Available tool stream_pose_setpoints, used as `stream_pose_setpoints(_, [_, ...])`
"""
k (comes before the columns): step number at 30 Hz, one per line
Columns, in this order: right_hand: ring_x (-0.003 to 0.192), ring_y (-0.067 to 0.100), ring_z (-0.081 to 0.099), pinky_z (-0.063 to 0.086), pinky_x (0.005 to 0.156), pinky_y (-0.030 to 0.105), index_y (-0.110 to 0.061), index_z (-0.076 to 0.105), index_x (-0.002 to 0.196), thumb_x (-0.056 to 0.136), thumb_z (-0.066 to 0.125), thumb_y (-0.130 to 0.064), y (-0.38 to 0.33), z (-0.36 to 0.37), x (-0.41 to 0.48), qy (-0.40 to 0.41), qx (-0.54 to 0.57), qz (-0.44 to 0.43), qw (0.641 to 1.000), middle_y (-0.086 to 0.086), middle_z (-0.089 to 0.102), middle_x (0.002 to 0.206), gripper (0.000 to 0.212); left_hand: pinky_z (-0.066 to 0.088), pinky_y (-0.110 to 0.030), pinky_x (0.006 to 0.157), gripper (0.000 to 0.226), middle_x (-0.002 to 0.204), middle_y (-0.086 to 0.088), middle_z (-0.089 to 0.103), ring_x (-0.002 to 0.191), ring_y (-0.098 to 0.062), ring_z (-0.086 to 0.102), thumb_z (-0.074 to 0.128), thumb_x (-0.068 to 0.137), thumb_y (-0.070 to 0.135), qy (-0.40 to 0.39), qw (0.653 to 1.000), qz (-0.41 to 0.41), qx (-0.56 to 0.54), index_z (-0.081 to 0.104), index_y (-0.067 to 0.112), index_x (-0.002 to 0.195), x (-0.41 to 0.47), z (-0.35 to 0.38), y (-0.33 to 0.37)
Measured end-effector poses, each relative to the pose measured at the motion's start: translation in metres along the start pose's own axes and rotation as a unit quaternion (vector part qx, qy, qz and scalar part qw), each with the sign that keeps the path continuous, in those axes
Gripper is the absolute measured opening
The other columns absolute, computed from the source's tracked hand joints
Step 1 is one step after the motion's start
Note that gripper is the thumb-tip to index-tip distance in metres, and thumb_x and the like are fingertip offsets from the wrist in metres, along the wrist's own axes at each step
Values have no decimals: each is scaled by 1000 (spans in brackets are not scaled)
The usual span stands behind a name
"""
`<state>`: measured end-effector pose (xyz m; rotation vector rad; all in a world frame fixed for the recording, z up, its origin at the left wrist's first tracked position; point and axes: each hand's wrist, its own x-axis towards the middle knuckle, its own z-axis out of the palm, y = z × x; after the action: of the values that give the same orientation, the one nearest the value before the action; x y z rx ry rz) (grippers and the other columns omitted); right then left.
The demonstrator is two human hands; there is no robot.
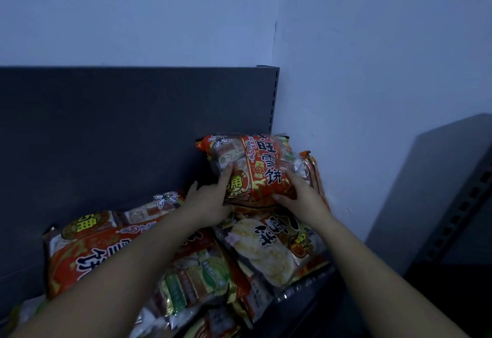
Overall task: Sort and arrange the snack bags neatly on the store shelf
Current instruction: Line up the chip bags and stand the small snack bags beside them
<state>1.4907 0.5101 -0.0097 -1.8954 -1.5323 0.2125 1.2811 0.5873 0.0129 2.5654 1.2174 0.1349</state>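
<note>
Bag [253, 162] upright at right end of shelf [316, 284], near back panel [127, 130], above pile [191, 263]. Our left hand [210, 202] and right hand [303, 196] grip its lower sides, fingers curled round it.

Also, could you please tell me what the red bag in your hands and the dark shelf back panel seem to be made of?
Red bag: probably thin glossy plastic film; it crinkles, catches highlights and has clear windows showing crackers.
Back panel: likely painted sheet metal, matte dark grey, flat, with punched slots down its right edge.
</note>
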Motion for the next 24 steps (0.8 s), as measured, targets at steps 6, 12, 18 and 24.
stream_pose_setpoints(6, [129, 23, 41, 37, 107, 46, -24, 30, 144, 77, 71, -38, -5, -3, -21, 53, -3, 33, 998, 2, 43, 141, 80, 7, -44, 117, 103, 135, -2, 53, 123, -23, 49, 57, 89, 44, 33, 999, 6, -34, -26, 25, 145, -33, -16, 5])
stream_pose_setpoints(12, [123, 21, 44, 37, 105, 33, -14, 36, 141, 76, 74, -20, -15, -8, -68, 81, -26, 89, 992, 10, 43, 137, 76, 19, -44, 116, 98, 126, -4, 52, 119, -23, 46, 57, 89, 43, 98, 994, 46, -17, -16, 17, 149, -100, -17, 13])
stream_pose_setpoints(18, [120, 24, 48, 44, 99, 40, -20, 37, 140, 67, 73, -40, -14, 2, -125, 50, -15, 132, 990, 6, 49, 131, 85, -3, -35, 118, 89, 156, -2, 17, 143, -16, 13, 53, 91, 41, 117, 986, 120, 5, -11, 17, 150, -167, 24, 34])
stream_pose_setpoints(24, [116, 23, 52, 47, 96, 46, -23, 46, 129, 60, 73, -49, 2, 0, -157, 9, -9, 186, 982, 4, 52, 125, 79, -6, -37, 119, 82, 159, -3, 0, 146, -18, 0, 44, 96, 39, 107, 987, 120, 28, -14, 14, 149, -191, 65, 51])
